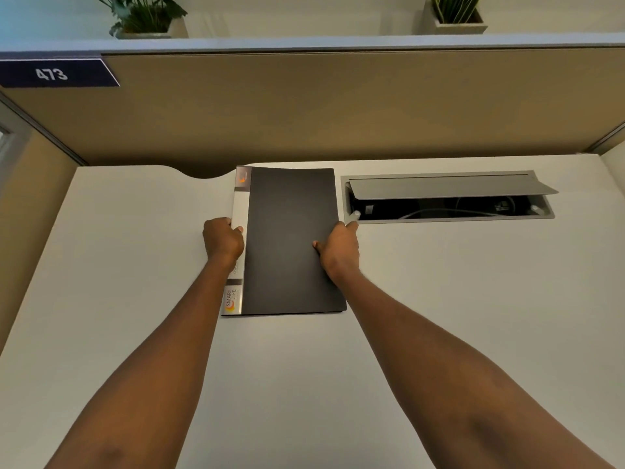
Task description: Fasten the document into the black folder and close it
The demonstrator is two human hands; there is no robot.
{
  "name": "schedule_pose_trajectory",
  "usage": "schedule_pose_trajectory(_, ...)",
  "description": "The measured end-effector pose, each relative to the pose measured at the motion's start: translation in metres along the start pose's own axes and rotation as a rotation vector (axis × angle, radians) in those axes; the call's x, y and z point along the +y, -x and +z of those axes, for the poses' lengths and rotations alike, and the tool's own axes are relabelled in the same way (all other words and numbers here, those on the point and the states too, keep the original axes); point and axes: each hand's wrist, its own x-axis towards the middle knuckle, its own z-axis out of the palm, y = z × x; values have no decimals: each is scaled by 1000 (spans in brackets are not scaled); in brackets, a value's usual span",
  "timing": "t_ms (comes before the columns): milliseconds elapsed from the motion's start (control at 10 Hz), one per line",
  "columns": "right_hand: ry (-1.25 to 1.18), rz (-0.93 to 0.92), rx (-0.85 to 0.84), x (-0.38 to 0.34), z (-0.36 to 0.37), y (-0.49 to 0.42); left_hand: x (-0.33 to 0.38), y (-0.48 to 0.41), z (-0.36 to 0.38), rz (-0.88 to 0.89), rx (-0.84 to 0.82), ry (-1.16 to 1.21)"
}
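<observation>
The black folder [291, 242] lay closed and flat on the white table [135, 265], near the middle of its far edge, with the far left corner reaching just over the curved notch cut into that edge. Its cover was a plain matte dark grey-black sheet, smooth and thin, a rectangle with slightly rounded corners. Along its left side ran a white spine strip [238, 242] with grey bands near both ends and an orange logo with the words "SMART LIFE" at the near end. The long axis ran from the near edge of the table toward the far edge, tilted slightly so the near end leaned right; the spine faced left and the opening edge faced right.

The left hand [223, 240] was curled around the spine about halfway along, thumb tip on top of the white strip. The right hand [340, 247] clasped the opening edge at the same height, thumb pressed on the cover and fingers bent over the edge.

Just right of the folder, a grey metal cable hatch [446, 196] sat recessed in the table with its lid propped up, cables showing inside
</observation>
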Motion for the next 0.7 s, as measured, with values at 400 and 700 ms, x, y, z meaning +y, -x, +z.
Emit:
schedule_pose_trajectory(400,415,-239,139,4,-6,24,-4,35,3,127,91,-287)
schedule_pose_trajectory(700,430,-414,70,37,-13,79,-41,98,9,407,78,-486)
